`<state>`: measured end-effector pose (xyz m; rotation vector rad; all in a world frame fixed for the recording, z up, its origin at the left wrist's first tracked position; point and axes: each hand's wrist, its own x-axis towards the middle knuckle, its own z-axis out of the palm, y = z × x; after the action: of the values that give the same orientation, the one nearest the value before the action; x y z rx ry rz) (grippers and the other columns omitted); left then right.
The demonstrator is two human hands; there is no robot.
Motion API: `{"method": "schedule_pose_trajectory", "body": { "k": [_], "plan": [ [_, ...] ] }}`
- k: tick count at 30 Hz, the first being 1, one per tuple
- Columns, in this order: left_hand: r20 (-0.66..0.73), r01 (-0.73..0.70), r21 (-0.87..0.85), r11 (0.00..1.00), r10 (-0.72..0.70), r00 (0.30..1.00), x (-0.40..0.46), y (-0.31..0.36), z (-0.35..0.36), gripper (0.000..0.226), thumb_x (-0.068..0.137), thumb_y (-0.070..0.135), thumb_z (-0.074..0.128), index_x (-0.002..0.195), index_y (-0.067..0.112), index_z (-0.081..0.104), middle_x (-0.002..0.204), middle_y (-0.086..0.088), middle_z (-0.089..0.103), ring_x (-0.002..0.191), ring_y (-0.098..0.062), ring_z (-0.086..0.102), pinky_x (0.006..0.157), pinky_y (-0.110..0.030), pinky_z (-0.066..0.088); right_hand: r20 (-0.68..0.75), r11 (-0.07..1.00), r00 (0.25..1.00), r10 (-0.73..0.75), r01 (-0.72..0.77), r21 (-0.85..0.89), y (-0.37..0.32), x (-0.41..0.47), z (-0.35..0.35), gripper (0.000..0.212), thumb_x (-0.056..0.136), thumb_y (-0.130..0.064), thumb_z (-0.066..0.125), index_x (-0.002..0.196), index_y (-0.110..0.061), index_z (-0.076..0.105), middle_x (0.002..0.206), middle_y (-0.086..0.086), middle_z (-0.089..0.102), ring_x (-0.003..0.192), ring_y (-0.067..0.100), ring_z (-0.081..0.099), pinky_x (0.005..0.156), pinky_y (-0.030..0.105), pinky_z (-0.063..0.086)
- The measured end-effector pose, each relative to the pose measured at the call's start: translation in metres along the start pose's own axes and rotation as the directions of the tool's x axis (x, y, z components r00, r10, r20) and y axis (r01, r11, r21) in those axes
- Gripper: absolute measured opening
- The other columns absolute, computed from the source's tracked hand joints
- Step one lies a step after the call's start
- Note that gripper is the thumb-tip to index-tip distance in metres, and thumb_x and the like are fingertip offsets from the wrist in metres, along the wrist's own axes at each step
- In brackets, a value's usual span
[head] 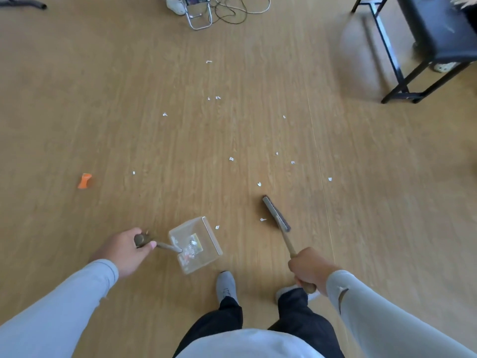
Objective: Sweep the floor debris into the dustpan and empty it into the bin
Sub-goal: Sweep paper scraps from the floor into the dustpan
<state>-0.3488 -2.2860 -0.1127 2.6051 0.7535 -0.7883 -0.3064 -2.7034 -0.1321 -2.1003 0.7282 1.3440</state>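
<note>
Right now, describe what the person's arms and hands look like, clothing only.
Both hands are bare: no gloves, rings or watch show on the left hand or the right hand. Each arm wears a long, close-fitting pale grey sleeve that ends at the wrist. The left sleeve looks plain; the right sleeve shows a small dark slit or tear near the forearm.

A clear, boxy dustpan (195, 244) on a long brown handle rests on the wood floor, holding paper scraps. Just right, a dark-headed broom (276, 213) stands angled. White debris bits (231, 158) lie scattered beyond both.
</note>
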Motion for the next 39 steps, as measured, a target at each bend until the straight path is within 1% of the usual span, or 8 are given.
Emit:
{"method": "schedule_pose_trajectory", "body": {
  "k": [4,7,12,19,25,32,36,39],
  "plan": [
    [0.008,0.008,-0.025,1.000,-0.007,1.000,0.023,-0.018,0.003,0.025,0.092,0.049,0.063,0.096,0.024,0.059,0.076,0.003,0.063,0.070,-0.020,0.063,0.059,-0.029,0.042,0.041,0.996,0.998,0.049,-0.052,0.077,-0.031,-0.016,0.021,0.020,0.090,-0.008,0.045,0.092,0.001,0.062,0.059,0.012,0.057,0.036,0.018,0.038,0.047,0.023,0.037],
    [0.036,-0.006,0.013,1.000,0.005,0.999,0.037,-0.027,0.012,0.032,0.092,0.052,0.060,0.103,0.022,0.058,0.080,0.005,0.060,0.074,-0.021,0.062,0.060,-0.029,0.042,0.065,0.991,0.996,0.053,-0.060,0.119,-0.052,-0.022,0.040,0.025,0.091,-0.008,0.046,0.105,0.003,0.062,0.054,0.009,0.056,0.036,0.018,0.037,0.044,0.022,0.037],
    [0.049,-0.058,0.035,0.998,0.056,0.997,0.047,-0.021,0.022,0.026,0.094,0.050,0.056,0.096,0.025,0.056,0.081,0.004,0.064,0.071,-0.019,0.063,0.068,-0.036,0.055,0.104,0.995,0.994,0.039,-0.048,0.082,-0.074,-0.030,0.077,0.027,0.087,-0.005,0.046,0.104,0.002,0.066,0.055,0.010,0.055,0.035,0.019,0.037,0.044,0.024,0.036],
    [0.058,-0.071,0.019,0.997,0.070,0.996,0.054,-0.023,0.018,0.024,0.096,0.048,0.053,0.110,0.028,0.054,0.099,0.007,0.066,0.083,-0.021,0.063,0.074,-0.035,0.054,0.208,0.996,0.978,-0.010,0.029,-0.088,-0.088,-0.044,0.111,0.036,0.076,-0.012,0.048,0.102,0.001,0.068,0.062,0.015,0.053,0.051,0.023,0.038,0.055,0.034,0.037],
    [0.044,-0.051,0.031,0.998,0.050,0.998,0.055,-0.041,0.014,0.045,0.098,0.050,0.050,0.137,0.026,0.049,0.111,0.005,0.067,0.088,-0.022,0.064,0.074,-0.035,0.056,0.229,0.986,0.973,-0.036,-0.002,0.166,-0.085,-0.067,0.045,0.014,0.091,-0.002,0.057,0.102,0.002,0.065,0.061,0.011,0.052,0.045,0.016,0.040,0.041,0.023,0.031],
    [0.041,-0.032,0.014,0.999,0.031,0.999,0.050,-0.055,0.018,0.041,0.097,0.049,0.052,0.132,0.025,0.053,0.104,0.005,0.065,0.085,-0.022,0.063,0.075,-0.034,0.055,0.163,0.992,0.985,-0.057,0.075,-0.104,-0.107,-0.060,0.082,0.024,0.087,-0.008,0.049,0.104,-0.001,0.065,0.052,0.006,0.054,0.043,0.019,0.037,0.043,0.025,0.034],
    [0.043,-0.027,0.021,0.999,0.026,0.999,0.044,-0.057,0.023,0.045,0.098,0.049,0.051,0.137,0.026,0.050,0.100,0.007,0.062,0.084,-0.022,0.062,0.073,-0.033,0.054,0.254,0.972,0.967,-0.030,0.087,-0.217,-0.112,-0.061,0.109,0.035,0.083,-0.011,0.050,0.111,-0.003,0.068,0.059,0.009,0.058,0.051,0.023,0.044,0.055,0.031,0.043],
    [0.042,-0.024,0.019,1.000,0.023,0.999,0.041,-0.060,0.023,0.046,0.098,0.050,0.050,0.137,0.026,0.049,0.104,0.006,0.066,0.082,-0.021,0.063,0.075,-0.036,0.057,0.291,0.999,0.957,0.004,0.008,-0.041,-0.105,-0.064,0.079,0.035,0.090,-0.006,0.055,0.123,-0.001,0.064,0.061,0.009,0.053,0.044,0.015,0.040,0.042,0.024,0.035]
  ]
}}
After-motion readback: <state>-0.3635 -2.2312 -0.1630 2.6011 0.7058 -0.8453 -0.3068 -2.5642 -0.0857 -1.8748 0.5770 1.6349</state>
